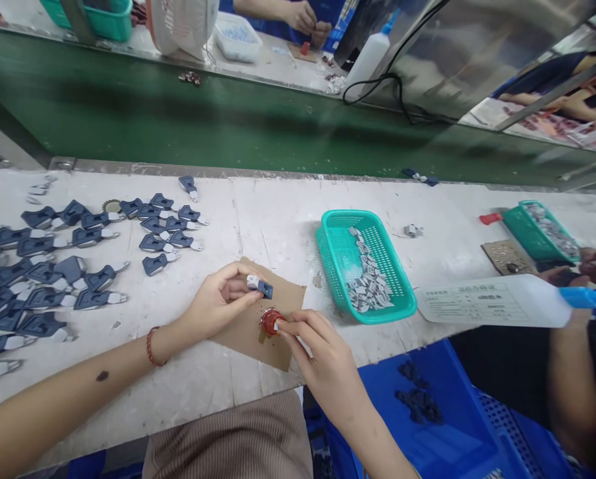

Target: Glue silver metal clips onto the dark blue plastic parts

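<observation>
Left hand pinched blue-white part near bench's front edge; right hand gripped pale piece at red cap; left-edge batch looked done, basket's grey pieces remained.

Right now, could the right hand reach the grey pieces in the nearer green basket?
Probably yes: the right hand is near the green basket, and nothing visible covers the grey pieces.

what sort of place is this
Probably a small-parts assembly workshop: matching dark blue parts lie grouped on a long workbench, a green basket holds many small grey pieces, and another person's hands are busy across the way.
</observation>
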Tool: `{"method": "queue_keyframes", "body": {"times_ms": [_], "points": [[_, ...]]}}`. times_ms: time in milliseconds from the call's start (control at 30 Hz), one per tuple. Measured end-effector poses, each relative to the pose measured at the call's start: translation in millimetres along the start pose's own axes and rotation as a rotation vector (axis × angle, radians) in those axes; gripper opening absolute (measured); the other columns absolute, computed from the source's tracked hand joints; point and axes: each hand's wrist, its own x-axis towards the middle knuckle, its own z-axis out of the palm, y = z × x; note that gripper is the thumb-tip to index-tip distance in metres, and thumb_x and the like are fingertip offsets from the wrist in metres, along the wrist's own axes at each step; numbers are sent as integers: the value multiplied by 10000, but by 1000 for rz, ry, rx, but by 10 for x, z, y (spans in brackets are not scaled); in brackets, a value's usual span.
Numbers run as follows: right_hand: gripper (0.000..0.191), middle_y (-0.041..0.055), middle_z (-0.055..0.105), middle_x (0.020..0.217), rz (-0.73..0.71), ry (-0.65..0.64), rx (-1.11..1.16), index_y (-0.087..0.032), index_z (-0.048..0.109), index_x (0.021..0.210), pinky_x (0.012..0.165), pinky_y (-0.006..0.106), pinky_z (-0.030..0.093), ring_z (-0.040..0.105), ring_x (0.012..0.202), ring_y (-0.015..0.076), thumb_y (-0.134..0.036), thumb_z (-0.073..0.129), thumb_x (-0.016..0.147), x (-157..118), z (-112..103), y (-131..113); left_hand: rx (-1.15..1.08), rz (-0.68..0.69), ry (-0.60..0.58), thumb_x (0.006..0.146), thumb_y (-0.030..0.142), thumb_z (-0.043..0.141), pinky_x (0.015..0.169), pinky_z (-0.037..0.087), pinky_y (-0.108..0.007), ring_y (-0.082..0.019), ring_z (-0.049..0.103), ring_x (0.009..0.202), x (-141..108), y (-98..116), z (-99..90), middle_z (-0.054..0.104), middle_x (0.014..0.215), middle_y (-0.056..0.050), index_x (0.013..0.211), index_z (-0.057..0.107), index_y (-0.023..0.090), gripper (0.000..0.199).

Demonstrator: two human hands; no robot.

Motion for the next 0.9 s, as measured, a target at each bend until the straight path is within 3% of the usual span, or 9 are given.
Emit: {"method": "queue_keyframes", "body": {"times_ms": [233, 333, 433, 533, 900], "points": [[160, 69, 651, 907, 62, -19, 106, -189, 693, 946, 771, 320, 507, 622, 889, 191, -140, 540, 947, 3, -38, -5, 26, -100, 34, 819, 256, 702, 833, 555, -325, -197, 717, 907, 18, -44, 18, 742, 932, -77, 931, 606, 164, 174], [128, 51, 679, 893, 238, -37, 318, -221, 743, 900, 771, 315, 517, 641, 870, 183, -209, 617, 909, 34, -83, 35, 19, -96, 9, 819, 256, 694, 837, 558, -325, -201, 719, 936, 23, -42, 19, 751, 972, -91, 935, 600, 167, 174], [83, 42, 718, 870, 453, 45, 617, -244, 772, 841, 741, 319, 537, 656, 838, 188, -309, 721, 826, 129, -115, 86, 47, -92, -11, 824, 263, 688, 800, 565, -312, -196, 725, 909, 10, -25, 18, 753, 972, -97, 921, 585, 172, 168], [130, 44, 739, 884, 572, 98, 824, -243, 781, 798, 742, 324, 545, 659, 826, 187, -365, 781, 754, 264, -108, 95, 83, -79, -39, 838, 273, 670, 762, 568, -305, -190, 726, 871, -12, -3, 19, 752, 952, -98, 900, 562, 178, 157], [117, 46, 733, 918, 510, 19, 812, -238, 781, 787, 806, 333, 551, 667, 869, 186, -342, 788, 734, 499, -13, -7, 139, -45, -53, 850, 309, 650, 678, 559, -293, -191, 720, 797, -37, 18, 14, 728, 834, -68, 834, 494, 201, 191]]}}
